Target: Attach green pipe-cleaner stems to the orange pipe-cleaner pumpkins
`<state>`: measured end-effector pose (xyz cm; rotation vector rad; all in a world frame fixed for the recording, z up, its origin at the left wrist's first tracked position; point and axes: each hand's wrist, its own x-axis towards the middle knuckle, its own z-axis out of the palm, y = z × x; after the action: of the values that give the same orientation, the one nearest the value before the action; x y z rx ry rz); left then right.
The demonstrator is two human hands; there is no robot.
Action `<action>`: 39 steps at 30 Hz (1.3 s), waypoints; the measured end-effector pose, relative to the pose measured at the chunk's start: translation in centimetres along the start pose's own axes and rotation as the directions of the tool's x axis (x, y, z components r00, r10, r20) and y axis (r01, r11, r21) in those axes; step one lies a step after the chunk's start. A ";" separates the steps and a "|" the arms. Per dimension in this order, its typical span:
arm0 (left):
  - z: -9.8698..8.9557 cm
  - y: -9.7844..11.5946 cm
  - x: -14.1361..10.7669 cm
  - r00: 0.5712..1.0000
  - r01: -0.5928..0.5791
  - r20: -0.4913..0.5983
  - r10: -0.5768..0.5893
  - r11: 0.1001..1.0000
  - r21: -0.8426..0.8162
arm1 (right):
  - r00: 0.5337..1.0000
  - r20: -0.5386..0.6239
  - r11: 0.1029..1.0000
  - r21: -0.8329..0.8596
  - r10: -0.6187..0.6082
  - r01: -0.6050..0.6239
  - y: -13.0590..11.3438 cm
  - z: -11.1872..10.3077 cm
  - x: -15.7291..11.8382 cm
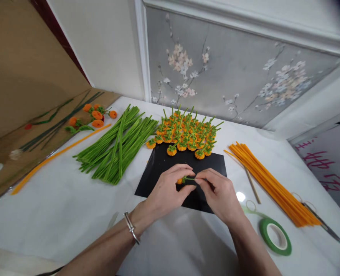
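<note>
I'm curling left hand round small orange flower, right hand pinching green stem; wanting flower steady, pinch light, so stem isn't kinking.

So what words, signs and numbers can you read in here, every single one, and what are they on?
Pink writing on the white panel at the right: looks like Chinese characters, but too slanted and blurred to quote.
No other words, brands or numbers can be made out.
</note>
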<state>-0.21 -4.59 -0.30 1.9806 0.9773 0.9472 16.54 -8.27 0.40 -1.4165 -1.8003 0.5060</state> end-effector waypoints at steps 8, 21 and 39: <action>-0.7 -0.5 1.4 0.923 0.351 0.270 -0.274 0.886 -0.304 | 1.000 -0.012 0.998 -0.057 0.007 -0.007 0.3 0.2 0.9; -0.9 -0.5 1.1 0.832 0.538 0.249 -0.495 0.615 -0.576 | 0.984 -0.071 0.987 0.006 0.161 -0.161 2.0 -1.2 0.9; -0.4 0.1 0.9 0.892 0.449 0.291 -0.345 0.744 -0.494 | 0.971 -0.082 0.962 -0.181 -0.223 0.205 1.1 0.4 0.9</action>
<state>-0.11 -3.78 0.22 1.2699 0.8539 0.6847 16.84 -7.02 -0.31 -1.3137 -1.9228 0.1666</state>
